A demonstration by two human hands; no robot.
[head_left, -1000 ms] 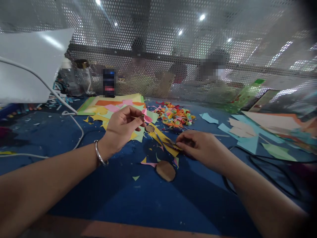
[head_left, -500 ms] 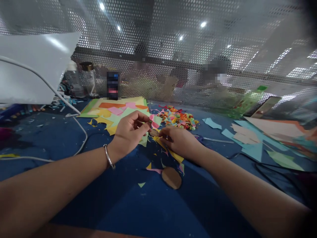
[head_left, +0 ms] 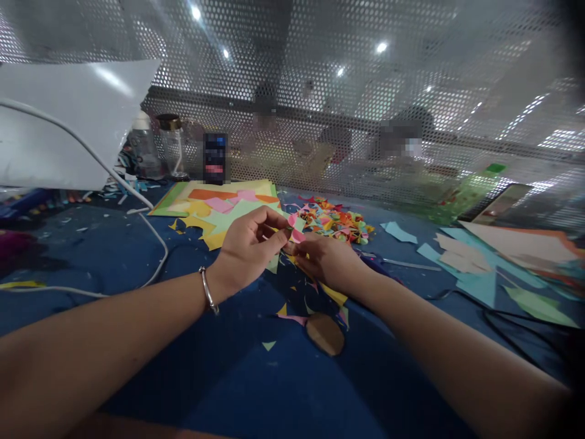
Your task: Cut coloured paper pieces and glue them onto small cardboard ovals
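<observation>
Between my left hand (head_left: 251,247) and the scrap pile is a small pink paper piece (head_left: 297,236), pinched by its thumb and fingertips. My right hand (head_left: 331,261) is curled with its fingers against the left fingertips. What lies in those right fingers is hidden. Nearer to me on the blue tabletop is a brown cardboard oval (head_left: 325,334). Several thin paper offcuts lie between it and my hands, among them a yellow strip (head_left: 333,294) below my right wrist. Behind my hands is a heap of small colourful paper pieces (head_left: 336,219).
Coloured paper sheets (head_left: 214,224) are stacked behind my left hand. Blue scissors (head_left: 377,263) lie beyond my right forearm, with more paper sheets (head_left: 478,277) to the right. A white cable (head_left: 158,235) crosses the left side. Bottles (head_left: 171,149) and a phone (head_left: 214,158) stand against the perforated screen.
My right hand has moved in to meet the left fingertips. The small brown disc seen between the hands before is now mostly covered. The whole view has shifted slightly.
</observation>
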